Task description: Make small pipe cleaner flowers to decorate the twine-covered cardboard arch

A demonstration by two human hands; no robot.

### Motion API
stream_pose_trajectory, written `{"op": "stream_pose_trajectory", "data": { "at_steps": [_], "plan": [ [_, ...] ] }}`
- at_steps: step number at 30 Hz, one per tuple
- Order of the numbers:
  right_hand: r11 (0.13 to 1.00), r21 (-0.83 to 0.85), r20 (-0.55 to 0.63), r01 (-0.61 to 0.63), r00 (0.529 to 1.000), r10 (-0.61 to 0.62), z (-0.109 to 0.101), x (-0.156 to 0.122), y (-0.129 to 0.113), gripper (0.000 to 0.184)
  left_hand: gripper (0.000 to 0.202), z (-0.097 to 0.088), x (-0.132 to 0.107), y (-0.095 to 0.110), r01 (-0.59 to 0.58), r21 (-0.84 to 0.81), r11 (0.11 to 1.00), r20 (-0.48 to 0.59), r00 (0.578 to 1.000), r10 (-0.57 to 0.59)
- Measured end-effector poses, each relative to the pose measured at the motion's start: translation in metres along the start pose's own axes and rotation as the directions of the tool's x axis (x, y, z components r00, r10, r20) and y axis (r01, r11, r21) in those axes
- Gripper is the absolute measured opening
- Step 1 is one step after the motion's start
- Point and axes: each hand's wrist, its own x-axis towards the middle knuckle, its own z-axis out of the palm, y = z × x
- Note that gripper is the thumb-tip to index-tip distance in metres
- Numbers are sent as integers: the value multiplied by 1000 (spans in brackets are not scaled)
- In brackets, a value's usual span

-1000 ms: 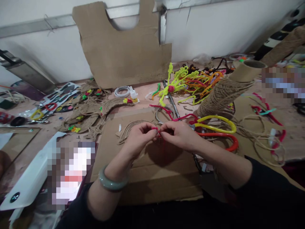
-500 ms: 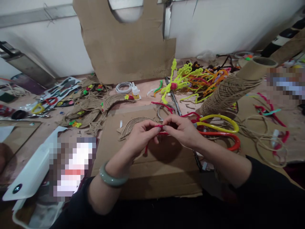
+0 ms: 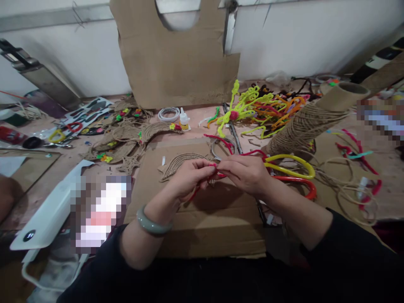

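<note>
Bangle: a pale green bangle (image 3: 153, 225) sits on the left wrist, low over the cardboard sheet (image 3: 205, 229). It could catch the near edge of the sheet and shift it, I think.
Left hand: the left hand (image 3: 189, 179) is closed, and its fingers (image 3: 206, 169) pinch one part of the red pipe cleaner (image 3: 195, 193).
Red pipe cleaner: it is held between the two hands, above the middle of the cardboard sheet. One free end hangs down to the left under the left hand. The pinched part is mostly hidden, so I cannot tell what shape it has.
Risk at the stem: both grips are very close together. If one grip loosens, the wire may spring back or slip out. The cut end may also prick a fingertip.
Right hand: the right hand (image 3: 248, 174) is also closed, and its fingers (image 3: 224, 167) nip the same stem, touching the left ones.
Yellow and red loops: these (image 3: 295, 170) lie just beside the right wrist on the bench (image 3: 192, 130). More red stems run under the hand there, so the held one may tangle with them.
Twine cone: the cone (image 3: 304, 126) leans, tilted, behind the loops. A wide elbow move could knock it, in my judgement.
</note>
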Motion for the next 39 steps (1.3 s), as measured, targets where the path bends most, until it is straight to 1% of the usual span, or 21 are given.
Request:
{"op": "stream_pose_trajectory", "data": {
  "at_steps": [6, 10, 13, 15, 16, 17, 19, 21, 22, 23, 24, 25, 26, 27, 28, 29, 30, 31, 33, 36, 39],
  "plan": [
    [987, -156, 41, 37, 999, -31, -7, 4, -3, 20, 13, -2, 1, -2, -32, 45, 998, 6, 999, 32],
    [990, -137, 16, 14, 1000, -12, -7, 3, -5, 17, 15, -1, 1, -1, -66, 85, 994, 22, 998, 65],
    [991, -55, 9, -118, 993, 119, -5, 4, -8, 17, 11, 3, 1, -2, -110, 152, 982, -19, 993, 114],
    [953, 61, 32, -297, 955, 296, -3, 7, -12, 16, 5, 5, 1, -6, -198, 270, 942, -57, 974, 221],
    [903, 150, 64, -402, 916, 397, -1, 8, -14, 14, 3, 5, 2, -9, -265, 367, 892, -70, 948, 310],
    [823, 261, 118, -505, 863, 492, 0, 10, -15, 12, 4, 5, 2, -12, -338, 480, 809, -63, 907, 417],
    [567, 496, 262, -658, 736, 624, 4, 14, -19, 10, 10, 3, 4, -19, -464, 685, 562, 15, 780, 626],
    [288, 654, 389, -699, 638, 665, 7, 16, -21, 11, 13, 1, 4, -23, -536, 773, 339, 127, 655, 745],
    [192, 695, 430, -693, 614, 662, 8, 17, -21, 12, 13, 0, 4, -23, -554, 779, 294, 152, 621, 769],
    [145, 718, 448, -681, 611, 652, 8, 17, -21, 14, 13, 0, 4, -22, -558, 771, 307, 137, 615, 776],
    [151, 727, 448, -670, 629, 635, 8, 17, -20, 15, 12, 0, 4, -20, -549, 745, 379, 87, 644, 760],
    [210, 727, 421, -654, 666, 615, 7, 16, -19, 16, 10, 0, 4, -18, -523, 691, 499, 16, 702, 712],
    [317, 715, 365, -623, 719, 591, 5, 15, -17, 16, 8, 0, 4, -15, -473, 605, 641, -54, 778, 626],
    [458, 683, 285, -570, 784, 551, 4, 14, -15, 15, 7, 0, 4, -13, -404, 493, 771, -105, 851, 514],
    [607, 625, 193, -491, 851, 489, 2, 13, -12, 13, 6, 1, 4, -10, -330, 374, 867, -124, 909, 399],
    [739, 546, 101, -393, 907, 408, 1, 12, -10, 12, 6, 1, 4, -7, -262, 268, 927, -120, 946, 302],
    [839, 461, 24, -290, 949, 315, 0, 11, -8, 11, 8, 1, 4, -6, -207, 186, 960, -106, 968, 229],
    [902, 382, -33, -199, 973, 229, -1, 10, -6, 11, 9, 0, 4, -4, -166, 128, 978, -94, 979, 178],
    [959, 274, -94, -78, 990, 107, -1, 9, -3, 12, 11, 0, 4, -2, -113, 56, 992, -77, 990, 117],
    [979, 203, -113, -29, 992, 53, 1, 8, -1, 10, 13, 0, 3, -2, -80, 25, 996, -58, 995, 82],
    [984, 161, -85, -70, 993, 85, 2, 8, -2, 12, 12, 1, 3, -5, -107, 70, 992, -67, 992, 112]
  ]
}}
